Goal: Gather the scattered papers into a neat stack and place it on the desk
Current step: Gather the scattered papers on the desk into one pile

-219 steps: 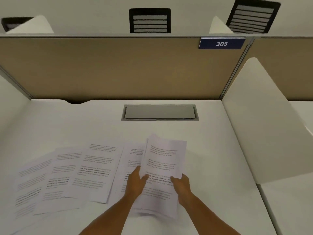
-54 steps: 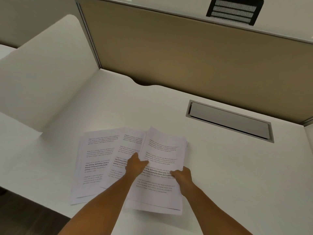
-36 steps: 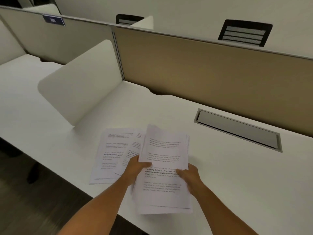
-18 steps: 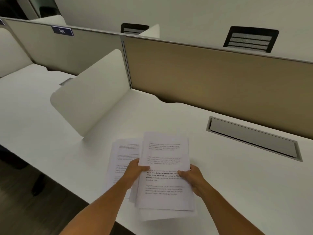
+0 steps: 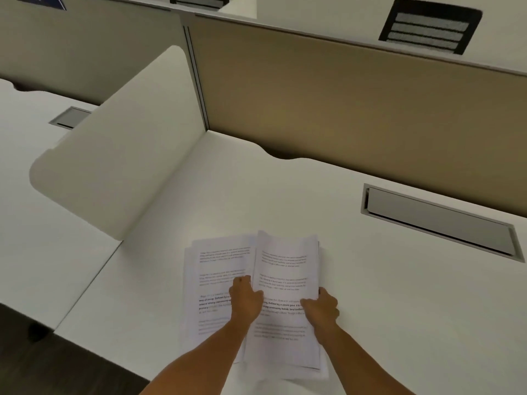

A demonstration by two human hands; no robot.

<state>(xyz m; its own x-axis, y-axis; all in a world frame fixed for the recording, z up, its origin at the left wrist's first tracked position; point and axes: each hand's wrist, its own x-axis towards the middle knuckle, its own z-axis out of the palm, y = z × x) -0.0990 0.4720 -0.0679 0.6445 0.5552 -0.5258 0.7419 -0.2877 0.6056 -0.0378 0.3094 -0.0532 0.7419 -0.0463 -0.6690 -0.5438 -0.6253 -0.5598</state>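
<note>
A gathered bundle of printed papers point(image 5: 285, 269) is held slightly raised above the white desk point(image 5: 399, 295), near its front edge. My left hand point(image 5: 245, 302) grips the bundle's left edge, with its fingers resting on the loose sheets point(image 5: 216, 266) that lie flat just to the left and partly under the bundle. My right hand point(image 5: 322, 306) grips the bundle's right edge, thumb on top. The sheets' edges are not squared up; lower pages stick out at the bottom right.
A white side divider point(image 5: 119, 143) stands to the left of the papers. A tan partition point(image 5: 342, 109) runs along the back. A grey cable hatch point(image 5: 436, 223) is set in the desk at the back right. The dark floor point(image 5: 57, 366) lies beyond the front edge.
The spread of loose sheets on the left has shrunk as pages joined the bundle. My left hand now reaches onto the last sheets at the left. My head has tilted down.
</note>
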